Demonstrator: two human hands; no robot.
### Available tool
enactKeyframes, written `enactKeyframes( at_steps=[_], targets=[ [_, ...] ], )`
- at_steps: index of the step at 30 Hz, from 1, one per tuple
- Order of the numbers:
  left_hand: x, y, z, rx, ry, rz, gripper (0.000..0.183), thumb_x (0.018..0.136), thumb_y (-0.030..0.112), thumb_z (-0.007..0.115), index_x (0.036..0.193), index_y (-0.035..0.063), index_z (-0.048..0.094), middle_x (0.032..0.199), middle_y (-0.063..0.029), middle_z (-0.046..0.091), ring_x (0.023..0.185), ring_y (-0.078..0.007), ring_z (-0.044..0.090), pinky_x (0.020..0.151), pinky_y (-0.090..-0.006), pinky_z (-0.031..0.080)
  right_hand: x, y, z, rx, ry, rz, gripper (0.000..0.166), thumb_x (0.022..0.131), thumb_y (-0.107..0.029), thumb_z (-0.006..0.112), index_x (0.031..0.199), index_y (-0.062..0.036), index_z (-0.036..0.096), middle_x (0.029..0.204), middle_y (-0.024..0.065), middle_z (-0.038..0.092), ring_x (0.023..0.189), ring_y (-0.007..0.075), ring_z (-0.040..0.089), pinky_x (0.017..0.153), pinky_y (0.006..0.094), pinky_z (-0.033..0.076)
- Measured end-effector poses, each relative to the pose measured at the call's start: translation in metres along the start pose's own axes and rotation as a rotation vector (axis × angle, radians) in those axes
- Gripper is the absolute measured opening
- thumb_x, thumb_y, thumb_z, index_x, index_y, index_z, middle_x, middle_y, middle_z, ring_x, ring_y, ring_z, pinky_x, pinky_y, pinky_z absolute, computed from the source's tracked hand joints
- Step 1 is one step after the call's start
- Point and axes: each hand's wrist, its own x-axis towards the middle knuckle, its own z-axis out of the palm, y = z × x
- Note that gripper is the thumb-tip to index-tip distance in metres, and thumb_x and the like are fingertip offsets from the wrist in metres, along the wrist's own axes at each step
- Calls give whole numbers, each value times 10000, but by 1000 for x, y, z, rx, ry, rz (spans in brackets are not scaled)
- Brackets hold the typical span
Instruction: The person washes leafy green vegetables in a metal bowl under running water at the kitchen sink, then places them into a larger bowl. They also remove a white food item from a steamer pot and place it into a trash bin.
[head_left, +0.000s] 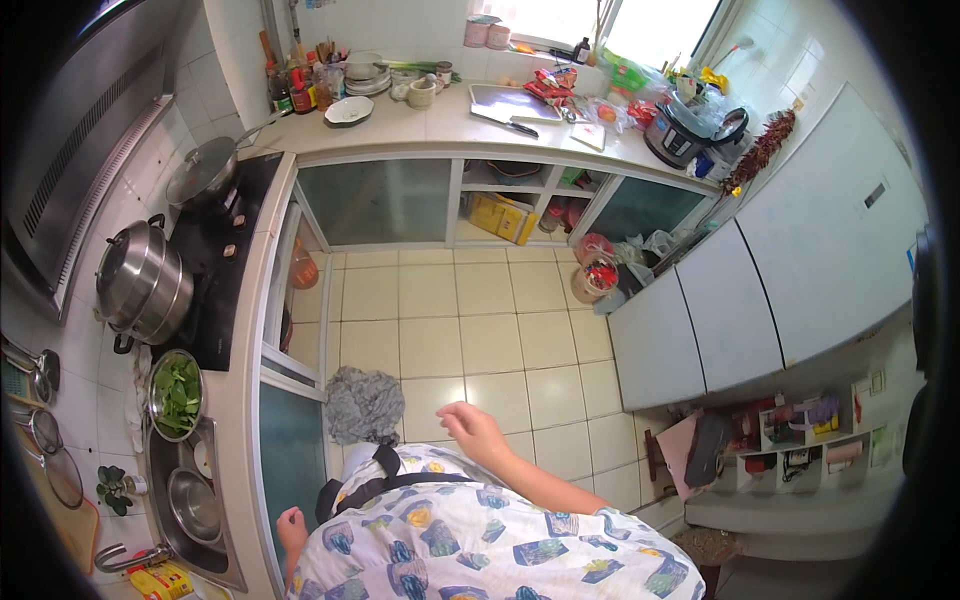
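Note:
My right hand (472, 433) is in front of my body above the tiled floor, its fingers loosely curled around nothing. My left hand (292, 527) hangs low beside the sink-side cabinet door, partly closed; whether anything lies in it cannot be told. To its left a steel pot (195, 504) stands in the sink (231, 551), near a metal bowl of green leaves (178, 396) on the counter. A steel steamer pot (142, 285) and a lidded wok (202, 174) stand on the black cooktop (217, 285).
A grey cloth (365, 405) lies on the floor by the left cabinets. A bin (596, 279) stands near the white refrigerator (720, 315). On the far counter are a cleaver (501, 120), a cutting board (517, 103), a white plate (349, 111) and an electric cooker (675, 139).

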Motion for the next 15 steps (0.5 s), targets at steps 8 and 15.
enactKeyframes(
  at_steps=[8,15],
  targets=[
    [54,10,5,12,27,-31,240,845,206,638,989,17,675,866,-118,682,792,-219,651,730,-334,513,89,-79,26,-144,-105,-271,149,916,-166,556,1011,-71,620,955,131,638,822,310,626,723,369,501],
    [124,109,35,-8,-141,-69,237,797,243,704,903,32,683,809,-106,688,732,-223,660,691,-338,520,202,-68,43,-329,-49,-324,141,915,-173,558,991,-75,624,947,135,635,829,324,627,709,382,508]
  ],
)
